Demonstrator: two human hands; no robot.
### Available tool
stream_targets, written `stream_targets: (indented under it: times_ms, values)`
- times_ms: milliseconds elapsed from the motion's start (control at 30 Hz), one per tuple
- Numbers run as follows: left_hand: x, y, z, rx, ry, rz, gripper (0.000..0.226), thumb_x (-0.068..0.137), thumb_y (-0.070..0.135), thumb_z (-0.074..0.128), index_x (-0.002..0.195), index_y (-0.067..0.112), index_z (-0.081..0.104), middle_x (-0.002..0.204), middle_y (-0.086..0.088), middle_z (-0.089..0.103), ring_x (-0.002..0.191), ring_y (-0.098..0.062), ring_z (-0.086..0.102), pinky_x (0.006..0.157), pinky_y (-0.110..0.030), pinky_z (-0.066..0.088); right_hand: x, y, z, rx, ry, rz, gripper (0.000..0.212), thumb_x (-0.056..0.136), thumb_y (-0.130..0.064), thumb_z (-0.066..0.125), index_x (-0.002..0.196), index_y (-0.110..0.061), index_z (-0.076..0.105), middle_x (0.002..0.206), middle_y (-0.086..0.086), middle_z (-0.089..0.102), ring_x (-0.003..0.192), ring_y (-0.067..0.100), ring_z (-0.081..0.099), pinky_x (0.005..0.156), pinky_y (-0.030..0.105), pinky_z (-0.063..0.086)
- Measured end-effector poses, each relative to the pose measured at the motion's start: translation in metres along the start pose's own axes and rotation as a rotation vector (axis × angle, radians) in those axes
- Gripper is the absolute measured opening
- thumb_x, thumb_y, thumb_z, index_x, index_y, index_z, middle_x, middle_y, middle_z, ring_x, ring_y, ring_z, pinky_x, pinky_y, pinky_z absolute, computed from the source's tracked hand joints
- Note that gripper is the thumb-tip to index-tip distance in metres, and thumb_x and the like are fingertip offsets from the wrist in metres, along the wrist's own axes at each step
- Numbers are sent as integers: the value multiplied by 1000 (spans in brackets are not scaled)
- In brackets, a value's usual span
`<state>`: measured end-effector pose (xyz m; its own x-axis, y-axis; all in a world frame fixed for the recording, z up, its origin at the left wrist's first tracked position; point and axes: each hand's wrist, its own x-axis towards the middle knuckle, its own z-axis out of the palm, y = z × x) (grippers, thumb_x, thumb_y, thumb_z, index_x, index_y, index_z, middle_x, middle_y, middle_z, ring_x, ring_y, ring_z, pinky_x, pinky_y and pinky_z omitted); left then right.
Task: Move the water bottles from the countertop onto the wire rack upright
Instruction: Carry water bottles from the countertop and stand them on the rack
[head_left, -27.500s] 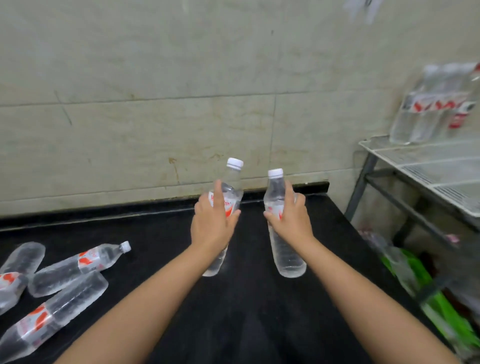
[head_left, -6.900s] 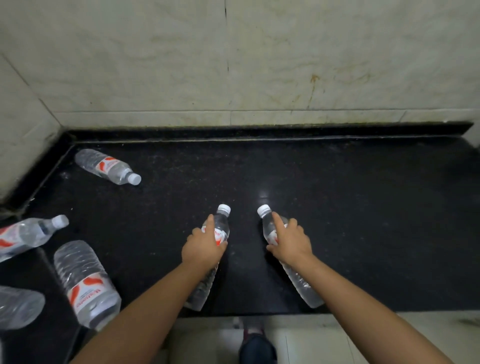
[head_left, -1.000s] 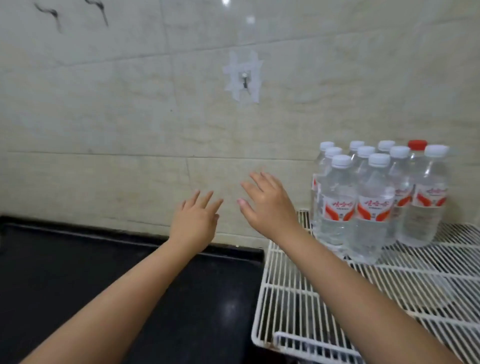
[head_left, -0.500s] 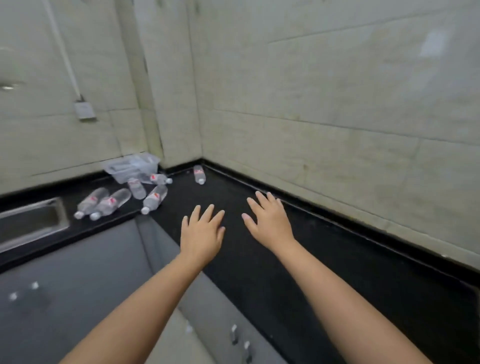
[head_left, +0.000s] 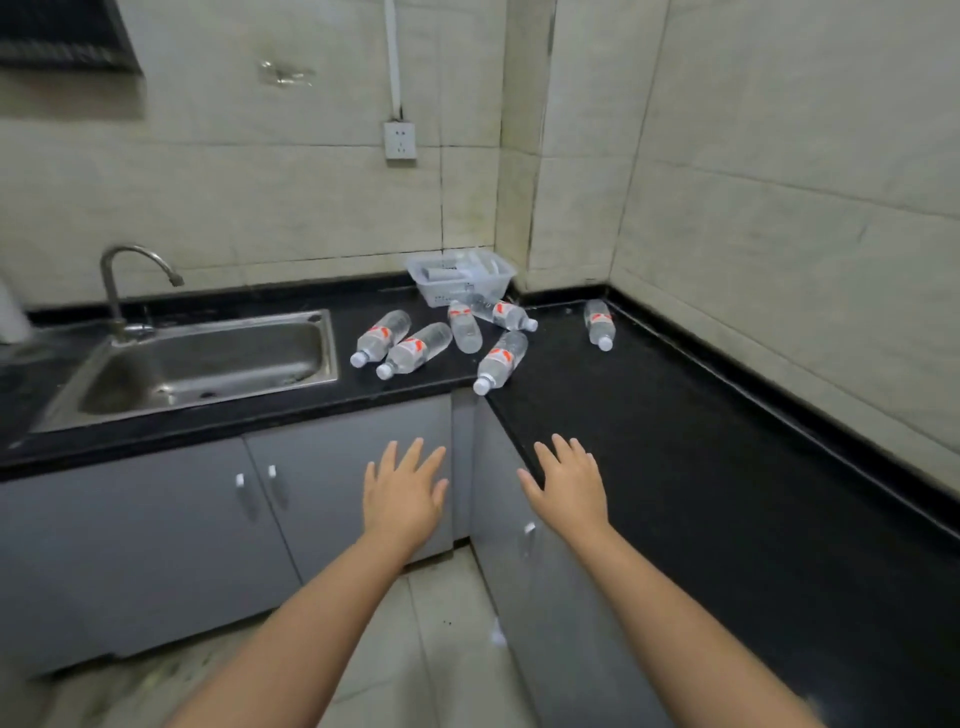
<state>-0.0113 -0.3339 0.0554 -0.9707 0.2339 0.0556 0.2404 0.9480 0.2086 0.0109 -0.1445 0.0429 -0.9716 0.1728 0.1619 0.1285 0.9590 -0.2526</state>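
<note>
Several clear water bottles with red-and-white labels lie on their sides on the black countertop (head_left: 675, 441) near the corner. One bottle (head_left: 500, 361) points its cap at the counter's front edge, two (head_left: 415, 349) lie side by side near the sink, and one (head_left: 599, 324) lies alone by the right wall. My left hand (head_left: 402, 491) and my right hand (head_left: 569, 480) are stretched forward with fingers spread, holding nothing, well short of the bottles. The wire rack is out of view.
A steel sink (head_left: 208, 358) with a tap (head_left: 117, 291) is set in the counter at left. A clear plastic basket (head_left: 460, 275) stands in the corner behind the bottles. Grey cabinet doors (head_left: 322, 493) run below the L-shaped counter. A wall socket (head_left: 400, 140) is above.
The view has swung left, away from the rack with its standing bottles, to the counter corner. Both hands stay empty and spread; the lying bottles and the sink are now nearer.
</note>
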Motion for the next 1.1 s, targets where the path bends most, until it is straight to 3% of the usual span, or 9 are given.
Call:
stream_targets:
  times_ms: [233, 367, 600, 767, 933, 1100]
  values:
    - [140, -47, 8, 46, -42, -101, 48, 95, 38, 31, 141, 31, 21, 155, 4, 14, 143, -25, 7, 116, -42, 13, 165, 20, 39, -44, -92, -28, 51, 93, -37, 40, 138, -15, 32, 149, 9, 31, 139, 27, 23, 113, 39, 19]
    - [206, -66, 13, 59, -45, -110, 48, 94, 39, 33, 141, 31, 22, 154, 4, 17, 143, -24, 9, 115, -42, 14, 241, 35, 53, -107, -181, -62, 54, 91, -23, 46, 141, -16, 26, 151, 8, 26, 140, 27, 20, 114, 39, 19]
    - [313, -93, 47, 16, -122, -72, 50, 94, 39, 35, 141, 28, 22, 153, 3, 20, 142, -25, 11, 114, -43, 18, 341, 35, 87, -235, -322, -193, 67, 86, -5, 48, 143, -21, 16, 154, 4, 13, 142, 26, 10, 115, 41, 15]
    - [419, -105, 66, 59, -90, 43, 46, 96, 35, 30, 140, 25, 25, 152, 3, 23, 139, -22, 21, 113, -37, 23, 404, 33, 108, -361, -470, -304, 66, 88, -7, 47, 143, -27, 15, 156, 1, 1, 143, 26, -1, 116, 44, 7]
    - [491, -104, 92, -30, -208, 33, 53, 92, 33, 40, 141, 19, 21, 152, -10, 21, 136, -31, 26, 111, -43, 27, 440, 39, 124, -435, -598, -520, 60, 88, -8, 46, 141, -26, 22, 154, 2, 15, 142, 27, 3, 115, 45, 2]
    - [525, -102, 100, -127, -352, -67, 86, 80, 40, 61, 143, 23, 4, 136, -21, 32, 120, -37, 40, 95, -47, 41, 453, 46, 129, -251, -577, -469, 51, 84, -22, 55, 133, -27, 39, 139, 6, 40, 140, 25, 17, 115, 42, 4]
